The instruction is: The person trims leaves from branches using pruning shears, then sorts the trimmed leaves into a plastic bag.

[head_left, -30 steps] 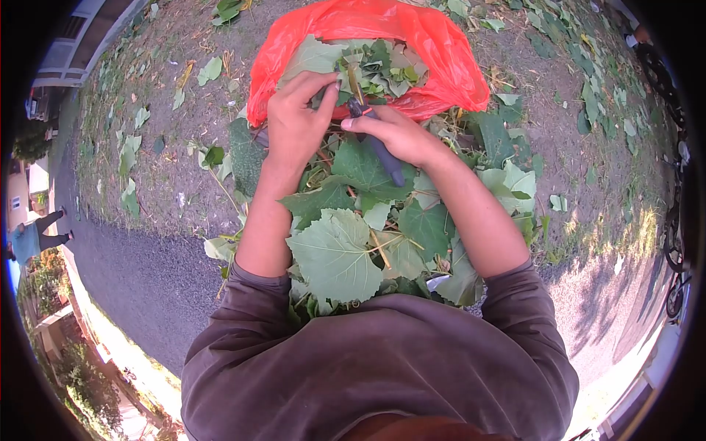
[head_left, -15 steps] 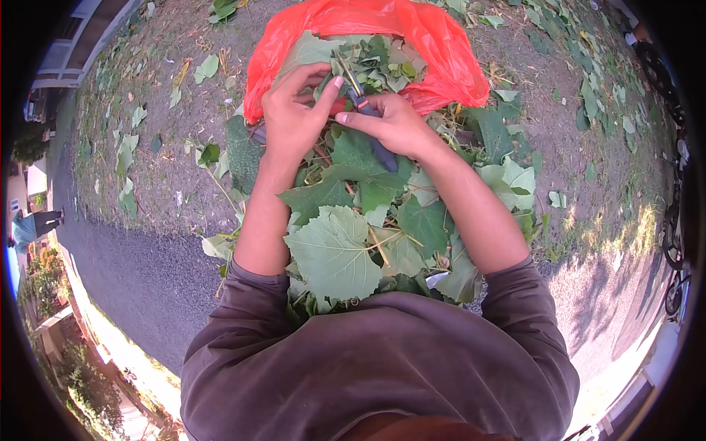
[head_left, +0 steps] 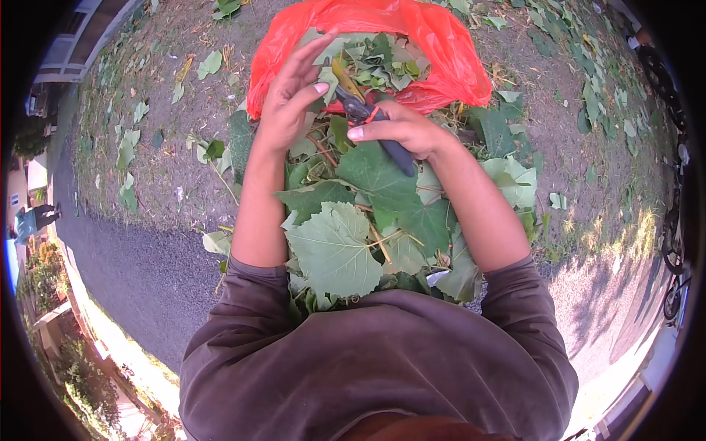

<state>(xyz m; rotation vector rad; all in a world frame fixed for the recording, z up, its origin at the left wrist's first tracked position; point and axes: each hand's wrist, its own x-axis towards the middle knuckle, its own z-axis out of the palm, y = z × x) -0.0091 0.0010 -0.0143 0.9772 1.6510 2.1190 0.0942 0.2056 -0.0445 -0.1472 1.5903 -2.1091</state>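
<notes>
My right hand is wrapped round a pair of pruning shears with dark handles and an orange-red band. Their blades point up and left, over the near side of a red plastic bag. To the left of the blades, my left hand has its fingers stretched out and the thumb apart. A piece of green leaf shows between that thumb and the blades. Inside the bag lie several cut leaf pieces. Below my hands, a heap of large green leaves with stems lies between my forearms.
Loose leaves are scattered over the bare soil on both sides. Grey asphalt runs along the lower left. A person stands far off at the left edge, and wheels show at the far right.
My left hand's fingers have opened from a pinch and straightened upward. The shears in my right hand have turned a little, tips further left, and moved slightly down.
</notes>
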